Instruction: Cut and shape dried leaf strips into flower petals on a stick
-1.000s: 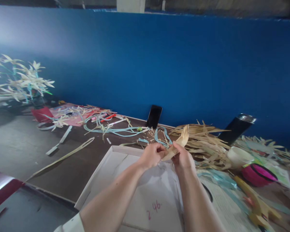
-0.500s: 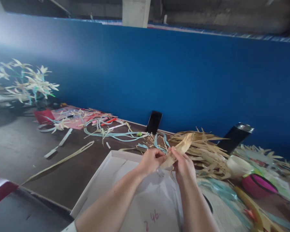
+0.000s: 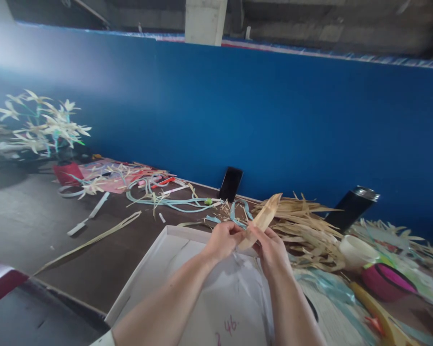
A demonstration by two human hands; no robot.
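Observation:
Between my two hands is a dry, tan husk leaf [image 3: 264, 216], its pointed tip slanting up to the right. My left hand [image 3: 224, 239] pinches its lower left end, fingertips closed. My right hand [image 3: 272, 245] grips the leaf from the right, thumb on its face and the other fingers behind. Both hands hover over a white shallow box lid [image 3: 187, 254] with purple handwritten digits. Just beyond my right hand lies a pile of dry husk leaves [image 3: 306, 226].
A dark phone [image 3: 231, 184] leans on the blue partition. At right are a black flask [image 3: 351, 209], a white cup [image 3: 357, 252] and a pink pouch [image 3: 388, 283]. Pale blue cords [image 3: 166, 201] and a red pot [image 3: 68, 174] of straw flowers [image 3: 46, 125] are at left.
The husk leaf has tilted a little more upright, its tip shifting left. My right hand has moved slightly left, toward my left hand, which stays nearly in place.

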